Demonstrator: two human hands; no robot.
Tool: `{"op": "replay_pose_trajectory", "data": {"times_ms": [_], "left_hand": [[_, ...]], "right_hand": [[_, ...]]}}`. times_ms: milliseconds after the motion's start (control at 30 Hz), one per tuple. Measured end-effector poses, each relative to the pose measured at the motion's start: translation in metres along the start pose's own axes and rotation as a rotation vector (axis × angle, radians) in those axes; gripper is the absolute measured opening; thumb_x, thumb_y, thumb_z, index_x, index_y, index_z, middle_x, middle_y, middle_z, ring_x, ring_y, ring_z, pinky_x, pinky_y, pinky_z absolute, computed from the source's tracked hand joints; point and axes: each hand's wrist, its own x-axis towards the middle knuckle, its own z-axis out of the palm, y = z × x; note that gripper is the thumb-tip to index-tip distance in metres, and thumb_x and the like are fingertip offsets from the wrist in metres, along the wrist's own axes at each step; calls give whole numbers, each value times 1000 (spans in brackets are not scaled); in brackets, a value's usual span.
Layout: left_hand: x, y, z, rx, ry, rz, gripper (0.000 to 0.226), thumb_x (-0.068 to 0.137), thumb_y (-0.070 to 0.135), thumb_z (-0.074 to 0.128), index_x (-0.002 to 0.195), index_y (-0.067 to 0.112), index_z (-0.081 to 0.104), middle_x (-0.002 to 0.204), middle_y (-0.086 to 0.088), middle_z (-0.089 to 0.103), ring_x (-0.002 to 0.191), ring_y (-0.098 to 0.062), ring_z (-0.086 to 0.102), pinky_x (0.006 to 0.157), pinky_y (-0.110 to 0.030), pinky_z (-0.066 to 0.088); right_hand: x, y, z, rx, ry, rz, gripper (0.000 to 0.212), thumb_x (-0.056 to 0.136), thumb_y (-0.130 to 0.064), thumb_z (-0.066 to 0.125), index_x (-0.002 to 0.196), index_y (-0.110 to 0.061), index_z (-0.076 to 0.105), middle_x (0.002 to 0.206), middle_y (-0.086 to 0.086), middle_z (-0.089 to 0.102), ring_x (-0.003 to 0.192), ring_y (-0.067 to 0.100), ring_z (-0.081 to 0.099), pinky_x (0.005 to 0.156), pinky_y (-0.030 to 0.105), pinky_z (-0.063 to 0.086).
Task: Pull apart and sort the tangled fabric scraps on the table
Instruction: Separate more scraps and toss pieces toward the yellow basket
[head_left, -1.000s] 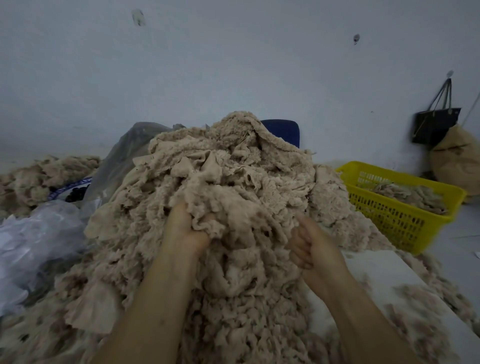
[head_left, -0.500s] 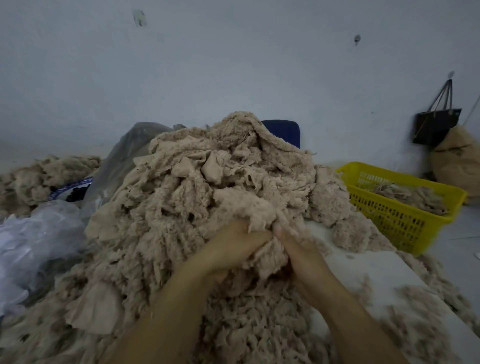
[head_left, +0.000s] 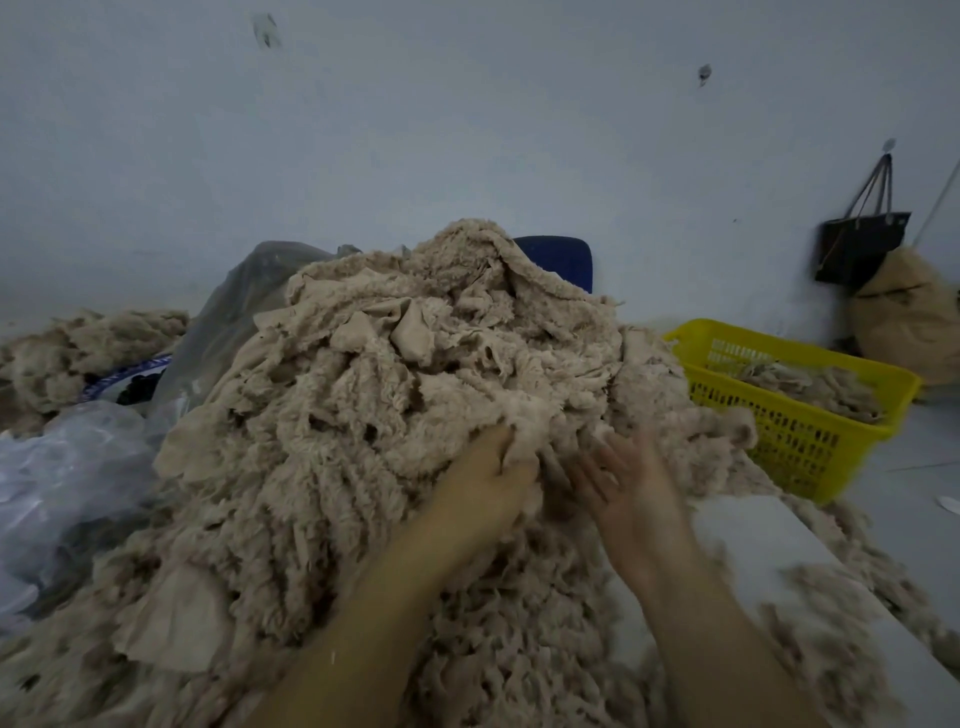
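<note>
Left hand (head_left: 483, 486) has its fingers curled into a clump of the scrap pile (head_left: 395, 395) and grips it. Right hand (head_left: 631, 496) is just beside it, palm up, fingers spread, holding nothing, and blurred. The beige pile covers most of the table (head_left: 753, 543). A yellow basket (head_left: 779, 434) to the right holds more scraps. A clear plastic bag (head_left: 67, 467) lies to the left.

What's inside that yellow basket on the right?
A low heap of beige fabric scraps lies in the yellow basket, below its rim. Anything under them, and the basket's floor, is covered.
</note>
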Motion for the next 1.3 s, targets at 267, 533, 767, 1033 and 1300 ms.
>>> {"op": "replay_pose_trajectory", "data": {"times_ms": [267,533,767,1033,1300], "left_hand": [[-6,-2,8,89,-312,51,21,96,36,60,76,37,68,64,25,65,60,11,59,56,-7,44],[4,-13,-17,-967,-182,-234,35,92,37,54,71,10,64,45,2,40,32,-6,27,36,-19,20],[6,-16,-16,-1114,-12,-246,49,101,44,47,99,7,79,104,-9,75,90,-20,73,79,-30,55],[11,-10,-19,-1091,130,-244,50,104,41,44,90,12,82,94,-10,75,88,-22,72,73,-36,62],[3,-10,9,-446,20,-226,76,68,89,47,43,19,65,44,-4,54,38,-13,52,42,-18,44]], "right_hand": [[-12,0,13,-35,-251,173,37,80,-39,63,95,-11,81,107,11,75,96,20,74,69,29,60],[-2,-6,7,280,-124,110,30,99,-34,52,109,-9,67,112,18,72,96,30,73,69,38,62],[-10,8,8,-315,-118,-154,38,81,-57,59,88,-23,77,97,-1,76,91,17,71,82,35,55],[-18,18,17,-706,-187,-297,13,97,-37,57,95,-50,58,96,-37,59,84,-17,56,70,3,45],[-22,27,18,-655,-428,-251,13,93,-45,62,97,-49,73,102,-15,75,98,4,70,76,14,53]]}}
